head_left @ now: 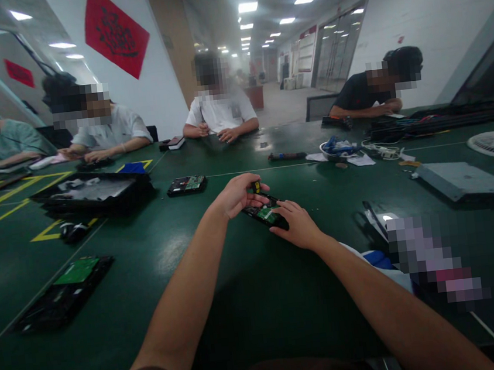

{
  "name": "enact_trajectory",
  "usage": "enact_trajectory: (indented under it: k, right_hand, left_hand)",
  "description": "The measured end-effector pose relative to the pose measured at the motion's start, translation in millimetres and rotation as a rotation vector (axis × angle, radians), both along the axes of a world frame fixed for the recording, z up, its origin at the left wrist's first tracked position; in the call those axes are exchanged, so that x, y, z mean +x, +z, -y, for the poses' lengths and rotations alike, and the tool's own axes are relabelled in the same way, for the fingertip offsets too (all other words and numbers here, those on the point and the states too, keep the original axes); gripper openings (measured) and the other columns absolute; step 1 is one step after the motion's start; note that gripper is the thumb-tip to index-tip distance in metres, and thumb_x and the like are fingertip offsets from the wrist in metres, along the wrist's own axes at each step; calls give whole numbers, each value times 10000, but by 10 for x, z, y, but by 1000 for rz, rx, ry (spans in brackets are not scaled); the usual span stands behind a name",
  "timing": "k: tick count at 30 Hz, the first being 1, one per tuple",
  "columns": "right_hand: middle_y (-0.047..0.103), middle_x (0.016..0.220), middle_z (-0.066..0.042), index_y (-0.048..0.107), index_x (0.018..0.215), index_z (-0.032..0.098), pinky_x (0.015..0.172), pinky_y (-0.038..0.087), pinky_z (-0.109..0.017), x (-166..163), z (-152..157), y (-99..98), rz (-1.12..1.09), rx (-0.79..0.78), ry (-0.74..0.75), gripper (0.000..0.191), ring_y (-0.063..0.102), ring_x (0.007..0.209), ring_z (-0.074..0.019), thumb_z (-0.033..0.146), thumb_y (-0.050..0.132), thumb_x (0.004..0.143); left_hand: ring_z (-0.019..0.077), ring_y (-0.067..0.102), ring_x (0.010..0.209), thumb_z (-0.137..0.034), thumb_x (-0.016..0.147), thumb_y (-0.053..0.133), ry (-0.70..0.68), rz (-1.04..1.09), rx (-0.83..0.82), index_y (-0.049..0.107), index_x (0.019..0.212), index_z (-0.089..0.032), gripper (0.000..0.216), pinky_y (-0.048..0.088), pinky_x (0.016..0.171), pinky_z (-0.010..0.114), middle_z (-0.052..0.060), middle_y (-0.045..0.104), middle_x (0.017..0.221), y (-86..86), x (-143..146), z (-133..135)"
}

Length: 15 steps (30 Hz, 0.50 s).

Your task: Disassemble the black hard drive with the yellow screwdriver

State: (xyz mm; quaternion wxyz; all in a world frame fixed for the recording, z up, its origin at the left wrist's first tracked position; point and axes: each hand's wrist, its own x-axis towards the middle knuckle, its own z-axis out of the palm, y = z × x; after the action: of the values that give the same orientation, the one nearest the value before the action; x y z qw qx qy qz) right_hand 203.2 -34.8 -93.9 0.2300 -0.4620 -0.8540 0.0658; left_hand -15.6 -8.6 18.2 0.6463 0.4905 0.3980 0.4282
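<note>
In front of me on the green table lies a small black device with a green circuit board [266, 213]. My left hand [236, 198] is over its far left end, fingers curled around a short yellow-and-black tool handle [256, 187]. The tool's tip is hidden, so its exact kind cannot be made out. My right hand [299, 224] grips the near right end of the device, thumb at the near edge and fingertips over the board.
A similar open device [66, 289] lies at left, a smaller circuit-board unit [186, 185] further back. Black trays [91, 189] stand far left. A grey metal box [467, 178] and a bowl of blue items [339, 147] are at right. Several people sit around the table.
</note>
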Motion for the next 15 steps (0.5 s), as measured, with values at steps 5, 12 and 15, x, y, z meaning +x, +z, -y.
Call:
enact_trajectory:
  k: [5, 12, 15]
  right_hand:
    - [474, 1545, -113, 615, 1334, 268, 1135, 364, -607, 5, -4, 1, 3, -19, -4, 527, 373, 1450, -360, 539, 688, 889]
    - [473, 1545, -113, 611, 1342, 269, 1131, 367, -614, 2, -10, -2, 10, -16, -8, 538, 375, 1451, -360, 543, 691, 887]
    - [469, 1550, -113, 609, 1344, 270, 1124, 375, -615, 0, -7, 0, 15, -13, -12, 539, 378, 1449, -362, 548, 688, 889]
  left_hand:
    - [190, 725, 690, -327, 849, 661, 45, 21, 45, 636, 980, -170, 207, 544, 531, 257, 110, 718, 998, -17, -24, -22]
    - [137, 659, 555, -347, 852, 680, 41, 8, 57, 630, 1034, -169, 260, 487, 458, 236, 109, 722, 961, 10, -20, 14]
    - [144, 660, 541, -350, 847, 681, 34, 42, 44, 557, 1009, -182, 265, 486, 448, 235, 118, 737, 977, -7, -8, -1]
